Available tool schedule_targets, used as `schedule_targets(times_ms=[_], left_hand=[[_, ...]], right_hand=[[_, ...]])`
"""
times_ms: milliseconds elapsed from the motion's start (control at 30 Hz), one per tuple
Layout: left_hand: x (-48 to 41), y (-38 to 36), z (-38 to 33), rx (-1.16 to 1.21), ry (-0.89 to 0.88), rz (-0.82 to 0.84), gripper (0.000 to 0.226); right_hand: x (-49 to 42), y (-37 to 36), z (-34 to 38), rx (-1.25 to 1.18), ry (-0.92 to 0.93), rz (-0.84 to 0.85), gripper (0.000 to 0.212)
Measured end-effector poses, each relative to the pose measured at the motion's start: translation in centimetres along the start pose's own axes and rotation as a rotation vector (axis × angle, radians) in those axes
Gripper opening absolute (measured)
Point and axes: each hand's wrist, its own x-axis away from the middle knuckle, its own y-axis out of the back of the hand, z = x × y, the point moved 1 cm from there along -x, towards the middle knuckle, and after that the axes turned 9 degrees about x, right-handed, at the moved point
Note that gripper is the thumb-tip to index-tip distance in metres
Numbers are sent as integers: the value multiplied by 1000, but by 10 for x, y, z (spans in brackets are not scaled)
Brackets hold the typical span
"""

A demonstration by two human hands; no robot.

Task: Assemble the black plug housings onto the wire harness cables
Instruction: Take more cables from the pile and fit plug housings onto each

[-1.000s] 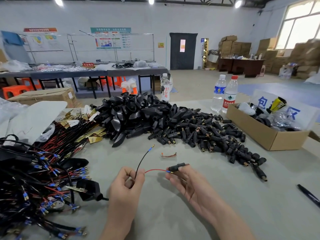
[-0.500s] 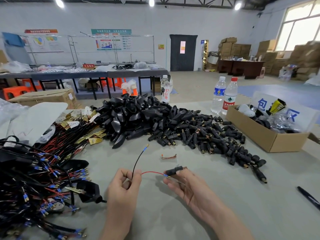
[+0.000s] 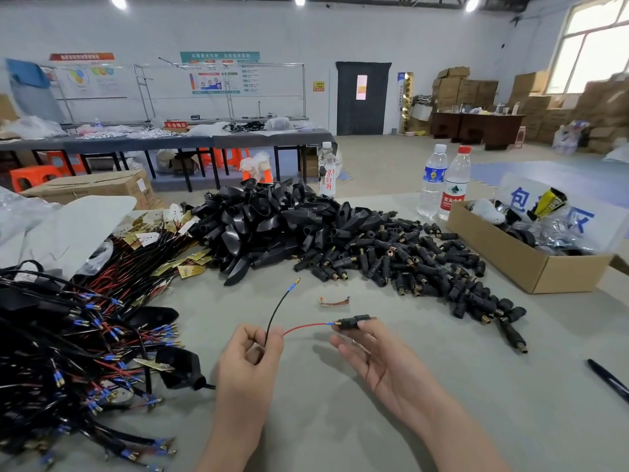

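Observation:
My left hand (image 3: 248,366) pinches a harness cable where its black wire (image 3: 277,306) and red wire (image 3: 304,327) split. The black wire curves up to a free blue-sleeved terminal. The red wire's tip meets a small black plug housing (image 3: 354,321), pinched at the fingertips of my right hand (image 3: 381,362). How far the terminal sits inside the housing I cannot tell. A heap of small black plugs (image 3: 408,264) and larger black shells (image 3: 272,219) lies behind. A tangle of harness cables (image 3: 68,345) fills the left.
An open cardboard box (image 3: 520,267) of parts stands at the right, with two water bottles (image 3: 442,182) behind it. A small copper clip (image 3: 333,301) lies on the grey table just beyond my hands. A black pen (image 3: 609,379) lies at the right edge.
Both hands stayed close together. The red wire's tip and the housing in my right hand have come together, and the housing has levelled out.

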Motion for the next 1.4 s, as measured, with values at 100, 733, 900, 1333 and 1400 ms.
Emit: schedule_targets(times_ms=[100, 733, 900, 1333, 1400], left_hand=[[0, 1, 0, 6, 4, 3, 32], [2, -2, -2, 20, -60, 5, 14], [2, -2, -2, 9, -71, 28, 10], [6, -5, 3, -21, -19, 223, 22], [5, -6, 4, -23, 4, 229, 24]], right_hand=[[0, 1, 1, -31, 14, 1, 21], [3, -6, 4, 22, -22, 60, 23], [1, -5, 2, 102, -17, 42, 25], [5, -17, -17, 369, -10, 141, 29], [4, -17, -17, 358, -5, 96, 29]])
